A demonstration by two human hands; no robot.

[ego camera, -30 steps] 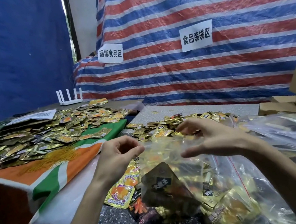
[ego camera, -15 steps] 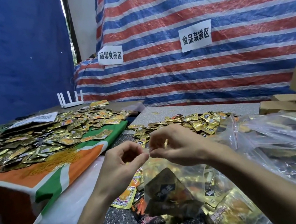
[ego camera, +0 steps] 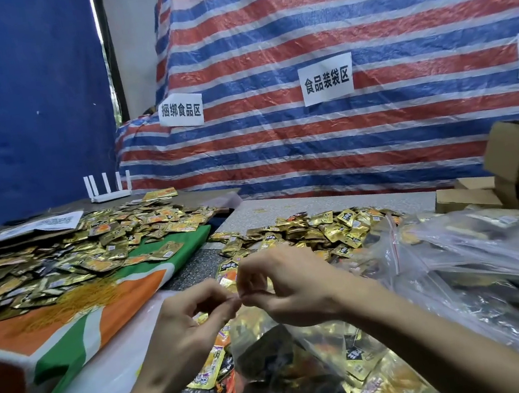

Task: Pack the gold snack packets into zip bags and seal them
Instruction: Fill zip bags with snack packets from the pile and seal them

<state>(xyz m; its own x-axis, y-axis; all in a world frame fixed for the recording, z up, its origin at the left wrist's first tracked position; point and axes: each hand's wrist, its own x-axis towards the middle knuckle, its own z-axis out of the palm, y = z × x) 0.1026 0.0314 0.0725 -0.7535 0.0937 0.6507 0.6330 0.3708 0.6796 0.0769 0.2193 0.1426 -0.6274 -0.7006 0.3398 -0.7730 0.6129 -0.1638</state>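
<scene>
Right hand [ego camera: 290, 286] has slid along the zip bag [ego camera: 308, 351] mouth to meet left hand [ego camera: 186, 328]; both pinch its top edge tightly; seal judged nearly complete.

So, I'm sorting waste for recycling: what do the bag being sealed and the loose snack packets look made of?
Zip bag: thin clear plastic film, glossy; contents show through, it wrinkles. Snack packets: probably metallised plastic foil, shiny gold with glints; layers can't be told.
</scene>
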